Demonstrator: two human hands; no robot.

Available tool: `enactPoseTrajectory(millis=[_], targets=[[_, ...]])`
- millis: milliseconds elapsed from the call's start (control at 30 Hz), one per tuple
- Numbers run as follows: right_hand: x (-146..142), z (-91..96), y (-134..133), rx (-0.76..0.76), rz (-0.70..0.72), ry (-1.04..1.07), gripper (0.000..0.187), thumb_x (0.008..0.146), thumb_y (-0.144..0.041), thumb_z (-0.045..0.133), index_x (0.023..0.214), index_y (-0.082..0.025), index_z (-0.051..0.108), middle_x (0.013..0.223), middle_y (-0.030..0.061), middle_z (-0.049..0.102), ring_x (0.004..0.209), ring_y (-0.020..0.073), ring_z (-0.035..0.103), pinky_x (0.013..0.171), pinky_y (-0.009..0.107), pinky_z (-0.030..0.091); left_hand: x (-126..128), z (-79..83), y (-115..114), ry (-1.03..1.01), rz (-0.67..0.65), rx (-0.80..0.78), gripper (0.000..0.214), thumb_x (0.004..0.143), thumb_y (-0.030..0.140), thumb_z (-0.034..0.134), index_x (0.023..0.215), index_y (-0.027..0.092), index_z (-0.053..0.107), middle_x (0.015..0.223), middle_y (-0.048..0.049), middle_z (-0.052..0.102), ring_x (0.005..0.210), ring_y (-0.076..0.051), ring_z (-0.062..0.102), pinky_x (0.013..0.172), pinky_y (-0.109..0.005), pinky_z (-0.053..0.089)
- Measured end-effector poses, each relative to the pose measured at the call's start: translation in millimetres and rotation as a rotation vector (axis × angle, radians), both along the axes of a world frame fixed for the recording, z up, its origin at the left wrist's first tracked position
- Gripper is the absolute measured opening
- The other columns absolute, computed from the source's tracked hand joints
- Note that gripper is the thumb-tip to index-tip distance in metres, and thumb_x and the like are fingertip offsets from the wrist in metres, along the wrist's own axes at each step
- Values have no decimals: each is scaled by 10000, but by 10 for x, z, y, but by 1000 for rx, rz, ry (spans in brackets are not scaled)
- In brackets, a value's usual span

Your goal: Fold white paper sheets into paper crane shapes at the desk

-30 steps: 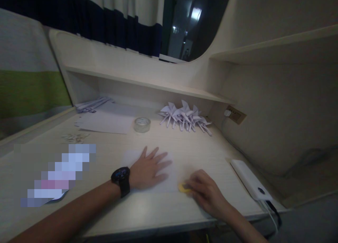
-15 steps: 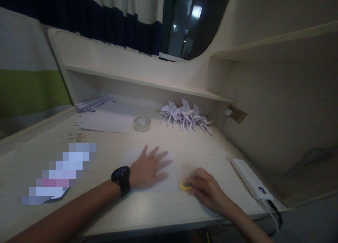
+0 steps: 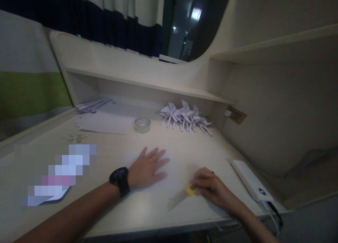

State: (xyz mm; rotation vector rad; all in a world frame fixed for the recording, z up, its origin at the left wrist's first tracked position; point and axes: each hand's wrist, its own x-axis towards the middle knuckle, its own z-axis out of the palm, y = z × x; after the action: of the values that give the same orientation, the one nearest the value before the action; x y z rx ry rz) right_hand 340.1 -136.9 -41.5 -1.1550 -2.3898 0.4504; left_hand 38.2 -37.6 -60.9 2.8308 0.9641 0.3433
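Observation:
My left hand [image 3: 146, 167], with a black watch [image 3: 120, 179] on its wrist, lies flat with fingers spread on a white sheet of paper [image 3: 171, 169] on the desk. My right hand [image 3: 210, 188] is closed on a small yellow tool [image 3: 191, 190] at the sheet's near right. A strip of paper [image 3: 178, 200] sticks out from under that hand toward the desk's front edge. What kind of tool it is I cannot make out.
A clear tape roll [image 3: 142, 124] and a heap of folded white paper pinwheels [image 3: 186, 118] lie at the back. Loose sheets [image 3: 105, 122] and paper scraps [image 3: 75, 138] are at the back left. A white power bank [image 3: 250, 182] with a cable lies right. A shelf [image 3: 148, 82] overhangs the desk.
My right hand has slid a little right with the yellow tool, and a strip of paper now shows apart from the sheet at its near side. My left hand has stayed flat.

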Motion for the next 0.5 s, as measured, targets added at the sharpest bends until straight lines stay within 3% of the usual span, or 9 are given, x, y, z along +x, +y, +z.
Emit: enactPoseTrajectory(millis=[200,367,500], targets=[[402,-18,193,-34,-203,24,288,865,-396,586,1065,-228,707,1013,99,616,965,227,566,865,357,453,-75,103,60,-31,120,30,604,926,582,294,1368,194,433,1497,-165,297,1380,-323,251,1097,-536,194],[611,-35,321,-27,-383,-7,304,855,-340,562,1100,-209,687,1039,101,607,938,234,584,838,369,475,-276,298,-233,14,22,-51,695,817,716,391,1372,298,424,1486,-125,335,1355,-402,267,1048,-638,220],[680,-87,405,58,-485,-128,334,872,-355,515,1101,-182,686,1008,111,620,879,234,597,794,359,476,-414,319,-513,60,9,-106,796,755,760,436,1421,335,335,1514,-128,265,1361,-432,218,1033,-674,206]])
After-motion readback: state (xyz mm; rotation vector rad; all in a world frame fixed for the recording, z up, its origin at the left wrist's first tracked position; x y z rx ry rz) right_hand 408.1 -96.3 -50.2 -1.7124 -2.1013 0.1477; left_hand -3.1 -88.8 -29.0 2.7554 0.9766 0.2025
